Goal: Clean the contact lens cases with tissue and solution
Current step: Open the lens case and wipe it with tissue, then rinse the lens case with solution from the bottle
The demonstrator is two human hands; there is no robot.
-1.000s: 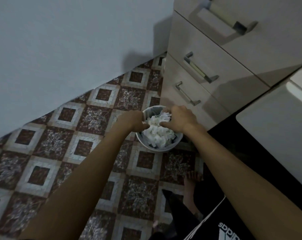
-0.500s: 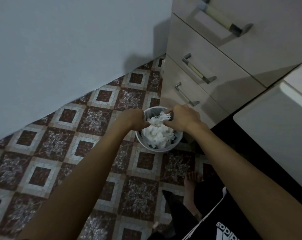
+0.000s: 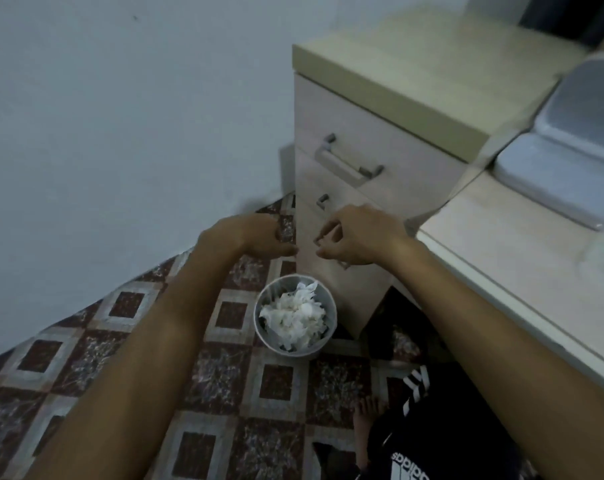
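From the head camera, a small round bin (image 3: 295, 348) with pale, smooth walls stands on the floor (image 3: 96, 344), whose tiles carry a pattern of dark red-brown squares framed in mottled grey. The bin is filled nearly to its rim with crumpled white tissue (image 3: 293, 318), soft and creased, piled in loose folds. It sits just beside the bottom corner of a set of drawers (image 3: 380, 140) in light, matt wood-look board with a yellowish flat top and straight bar handles in grey metal. Both bare forearms reach forward above the bin. The left hand (image 3: 255, 233) has its fingers curled under the palm, and whether it holds anything cannot be told. The right hand (image 3: 356, 237) has loosely bent fingers, the thumb and forefinger apart, with nothing seen between them. The two hands are near each other but not touching. To the right runs a pale, smooth desk (image 3: 511, 244), and on it lies a grey, rounded plastic box (image 3: 567, 161), blurred. No lens case can be made out.
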